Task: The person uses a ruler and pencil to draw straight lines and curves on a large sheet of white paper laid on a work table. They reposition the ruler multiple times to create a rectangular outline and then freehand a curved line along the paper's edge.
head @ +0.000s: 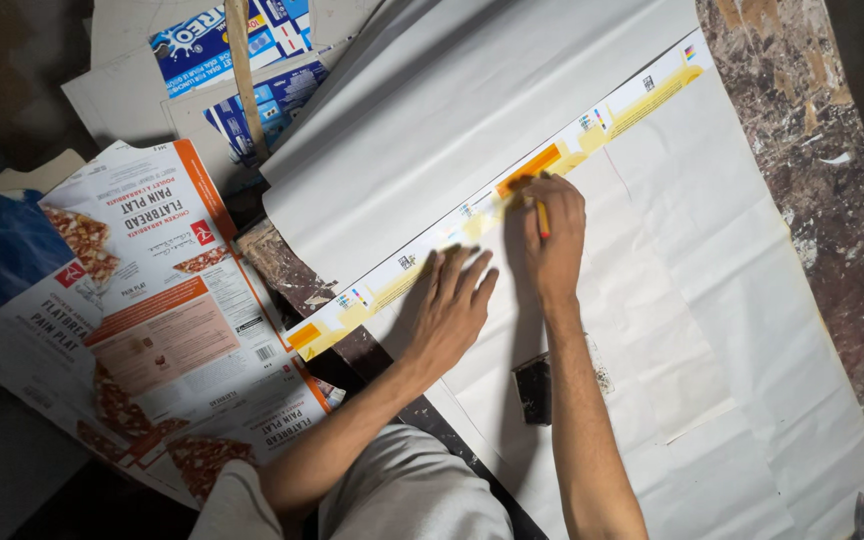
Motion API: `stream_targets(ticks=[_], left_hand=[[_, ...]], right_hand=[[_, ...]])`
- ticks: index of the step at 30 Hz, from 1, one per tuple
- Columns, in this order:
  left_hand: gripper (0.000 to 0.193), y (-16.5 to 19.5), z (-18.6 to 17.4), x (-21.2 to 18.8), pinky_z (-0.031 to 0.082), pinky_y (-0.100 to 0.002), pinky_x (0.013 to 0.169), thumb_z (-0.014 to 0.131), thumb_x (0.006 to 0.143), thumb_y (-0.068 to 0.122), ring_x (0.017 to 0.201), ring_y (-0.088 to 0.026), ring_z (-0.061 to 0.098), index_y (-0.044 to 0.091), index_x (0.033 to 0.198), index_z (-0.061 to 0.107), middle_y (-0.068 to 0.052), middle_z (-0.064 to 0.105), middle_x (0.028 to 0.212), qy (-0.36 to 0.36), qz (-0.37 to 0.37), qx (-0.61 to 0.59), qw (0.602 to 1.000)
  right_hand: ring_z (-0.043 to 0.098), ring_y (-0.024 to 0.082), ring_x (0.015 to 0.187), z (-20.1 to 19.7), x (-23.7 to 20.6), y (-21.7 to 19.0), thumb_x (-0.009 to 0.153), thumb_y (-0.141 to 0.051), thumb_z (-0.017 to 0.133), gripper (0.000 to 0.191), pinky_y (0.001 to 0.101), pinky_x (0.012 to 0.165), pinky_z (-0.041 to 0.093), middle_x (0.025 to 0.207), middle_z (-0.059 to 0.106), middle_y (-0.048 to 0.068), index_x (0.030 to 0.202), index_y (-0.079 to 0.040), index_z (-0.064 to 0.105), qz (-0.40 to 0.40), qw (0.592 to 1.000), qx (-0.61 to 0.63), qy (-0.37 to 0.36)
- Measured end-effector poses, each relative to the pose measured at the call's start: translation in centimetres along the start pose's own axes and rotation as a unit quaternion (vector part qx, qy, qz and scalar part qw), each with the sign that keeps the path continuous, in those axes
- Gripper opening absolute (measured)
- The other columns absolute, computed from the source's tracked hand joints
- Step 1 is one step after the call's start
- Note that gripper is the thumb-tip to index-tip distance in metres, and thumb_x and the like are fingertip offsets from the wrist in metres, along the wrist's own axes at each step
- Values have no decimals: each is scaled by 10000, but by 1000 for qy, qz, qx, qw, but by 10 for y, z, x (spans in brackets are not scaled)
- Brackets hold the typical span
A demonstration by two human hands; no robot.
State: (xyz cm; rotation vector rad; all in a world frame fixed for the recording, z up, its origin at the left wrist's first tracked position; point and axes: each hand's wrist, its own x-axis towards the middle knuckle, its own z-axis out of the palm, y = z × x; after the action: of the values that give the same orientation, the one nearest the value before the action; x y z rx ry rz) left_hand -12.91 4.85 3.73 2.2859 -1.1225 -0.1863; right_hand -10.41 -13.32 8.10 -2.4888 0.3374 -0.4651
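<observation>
Matt, creased white paper sheets (752, 330) cover a rough, paint-spattered wooden table (832, 200); glossy printed cardboard cartons (152, 330) lie lower left.

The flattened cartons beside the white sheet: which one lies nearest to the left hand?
The big flattened orange-and-white carton with flatbread pictures lies nearest the left hand. The blue-and-white cartons lie farther off, at the top, under a wooden stick.
</observation>
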Motion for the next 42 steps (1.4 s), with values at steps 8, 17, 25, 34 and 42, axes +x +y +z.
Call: stream_targets(ticks=[8,17,25,34,42], left_hand=[[486,8,-8,-70,254,-649,1154,624,947,296,1422,-319,376,63,1369,557,-121,440,1502,-23,-32,-1,999],[623,4,-5,-87,325,-574,1087,579,957,372,1391,-306,402,44,1476,470,-131,367,1585,-31,-36,45,998],[645,2,-2,-91,369,-507,1032,596,952,359,1327,-261,441,39,1496,462,-107,351,1619,-40,-50,65,996],[647,-1,2,-95,363,-519,1049,608,954,353,1350,-268,432,54,1504,446,-100,335,1623,-49,-62,42,996],[654,-2,3,-96,371,-493,1038,616,954,361,1336,-267,441,54,1507,448,-103,355,1615,-34,-51,60,996]], right_hand=[[628,350,1187,7,-16,-23,887,40,667,322,438,953,550,1267,631,171,1188,-65,717,30,993,-49,-99],[565,395,1353,13,-40,-22,947,34,675,133,436,1061,540,1246,638,159,1075,1,685,21,992,-76,-99],[555,317,1057,26,-53,-13,944,-55,678,283,484,910,425,1156,581,148,1222,-46,630,2,981,-169,-96],[487,260,980,30,-44,-36,974,-467,706,705,466,846,315,1094,515,135,1480,-30,482,118,975,-153,-109],[466,286,1046,27,-38,-37,881,-539,791,801,471,860,334,1136,486,150,1445,-38,522,149,967,-169,-116]])
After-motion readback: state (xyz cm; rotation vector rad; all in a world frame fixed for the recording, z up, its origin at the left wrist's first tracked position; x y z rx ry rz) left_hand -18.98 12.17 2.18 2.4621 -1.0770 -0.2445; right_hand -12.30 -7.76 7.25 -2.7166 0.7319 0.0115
